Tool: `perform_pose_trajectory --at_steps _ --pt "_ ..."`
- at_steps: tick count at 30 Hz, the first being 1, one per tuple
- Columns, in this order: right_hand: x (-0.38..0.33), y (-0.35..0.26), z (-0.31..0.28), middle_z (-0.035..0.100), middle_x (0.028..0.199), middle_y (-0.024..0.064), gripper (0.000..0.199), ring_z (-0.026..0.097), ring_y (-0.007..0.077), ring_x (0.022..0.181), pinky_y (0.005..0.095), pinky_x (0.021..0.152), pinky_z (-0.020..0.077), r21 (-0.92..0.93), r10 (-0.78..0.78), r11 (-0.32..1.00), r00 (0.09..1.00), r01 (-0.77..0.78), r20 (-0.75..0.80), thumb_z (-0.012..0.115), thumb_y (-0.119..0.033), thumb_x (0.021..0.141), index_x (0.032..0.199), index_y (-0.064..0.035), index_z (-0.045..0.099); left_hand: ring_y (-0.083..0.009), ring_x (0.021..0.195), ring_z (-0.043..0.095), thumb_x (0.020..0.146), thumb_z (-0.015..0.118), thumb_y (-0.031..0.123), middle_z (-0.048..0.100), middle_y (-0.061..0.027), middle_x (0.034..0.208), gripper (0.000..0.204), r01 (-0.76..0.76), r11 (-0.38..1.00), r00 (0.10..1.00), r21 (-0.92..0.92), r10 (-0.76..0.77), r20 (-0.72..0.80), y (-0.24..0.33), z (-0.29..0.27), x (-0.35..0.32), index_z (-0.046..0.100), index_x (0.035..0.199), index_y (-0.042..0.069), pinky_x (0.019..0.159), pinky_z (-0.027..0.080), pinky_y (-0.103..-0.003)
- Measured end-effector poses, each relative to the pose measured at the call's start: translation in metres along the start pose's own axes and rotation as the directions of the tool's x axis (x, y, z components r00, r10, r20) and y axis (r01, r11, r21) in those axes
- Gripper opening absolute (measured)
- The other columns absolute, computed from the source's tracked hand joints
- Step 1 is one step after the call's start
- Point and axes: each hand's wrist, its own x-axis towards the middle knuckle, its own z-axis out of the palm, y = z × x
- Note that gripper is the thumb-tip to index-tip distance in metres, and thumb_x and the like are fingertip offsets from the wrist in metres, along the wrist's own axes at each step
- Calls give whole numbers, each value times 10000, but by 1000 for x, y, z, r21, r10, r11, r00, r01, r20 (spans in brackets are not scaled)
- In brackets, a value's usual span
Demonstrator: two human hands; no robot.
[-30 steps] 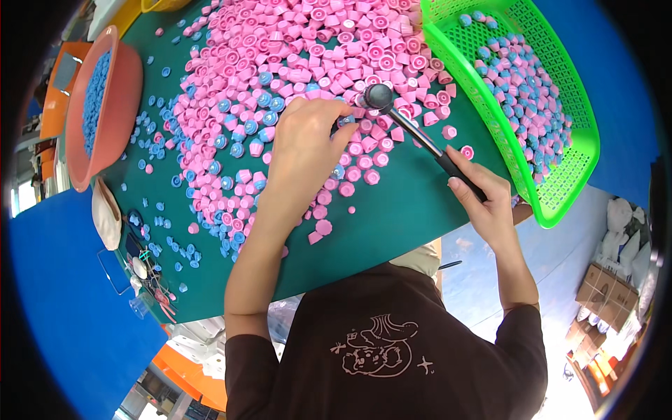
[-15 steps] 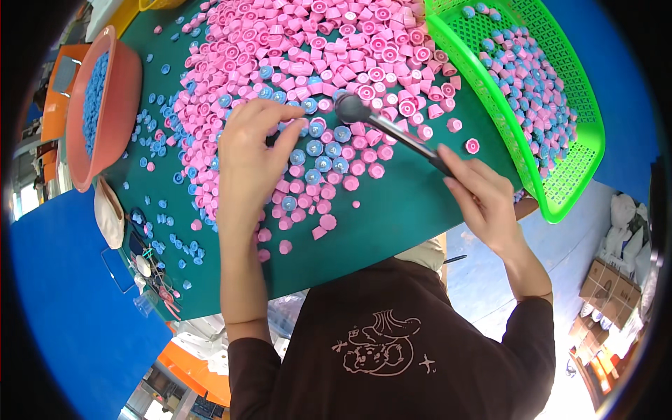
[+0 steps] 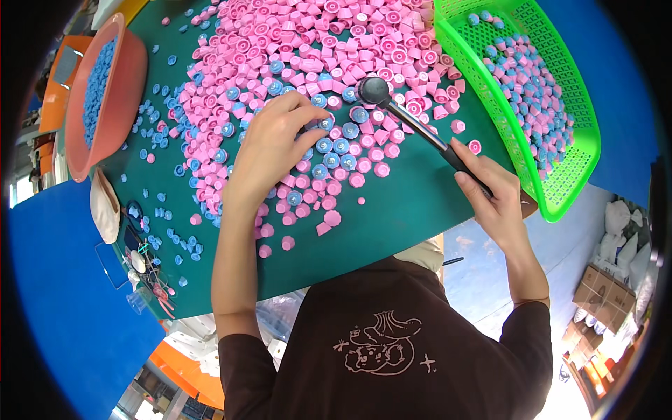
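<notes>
My left hand reaches over the near part of a heap of small pink cup-shaped pieces. Its thumb and forefinger close around a blue cap among a cluster of blue-topped pieces. My right hand grips a hammer by the end of its dark handle. The round black hammer head hangs just right of the cluster, over the pink pieces, pointing away from me to the left.
A green mesh basket holding pink-and-blue pieces stands right. On the left are a salmon-coloured basin of blue caps, scattered loose caps and a beige pouch. The green tabletop ends in front of me.
The hammer head has moved up and to the right, away from the blue-topped pieces. My left fingertips have shifted right and slightly nearer to a blue cap. The view has shifted slightly.
</notes>
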Motion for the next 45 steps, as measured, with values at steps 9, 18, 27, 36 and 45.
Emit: perform_pose_trajectory --at_steps 9,18,27,36,45 --pt "-1 6 4 573 762 67 413 495 142 638 265 605 405 9 11 1000 1000 -11 -4 649 -57 888 1298 -26 601 -271 803 594 798 707 103 595 -84 823 100 -46 999 996 13 46 -80 1 0 9 687 852 22 724 479 -383" --pt "-1 11 4 587 774 64 410 508 130 665 263 624 419 27 19 999 999 -18 -39 652 -62 893 1298 -22 599 -225 827 591 787 730 95 586 -65 849 131 -128 991 988 40 131 -82 7 10 23 701 902 38 713 483 -339" --pt "-2 9 3 569 761 57 429 493 124 651 250 597 392 67 32 997 998 -29 -49 661 -49 876 1300 -26 600 -263 828 579 754 750 153 576 -77 835 167 -199 980 980 29 199 -15 18 23 36 726 891 60 737 485 -393" --pt "-5 13 2 526 725 44 429 469 122 626 255 578 375 55 32 998 998 -29 -58 664 -59 881 1305 -33 598 -232 854 574 756 766 127 582 -66 874 246 -194 981 979 1 193 71 11 20 40 719 991 73 739 475 -348" --pt "-8 16 3 518 715 34 431 462 119 621 255 572 368 55 37 998 996 -33 -75 666 -66 883 1307 -37 596 -217 850 581 765 758 122 584 -61 872 212 -152 984 987 -97 157 43 9 18 40 717 961 53 732 477 -331"
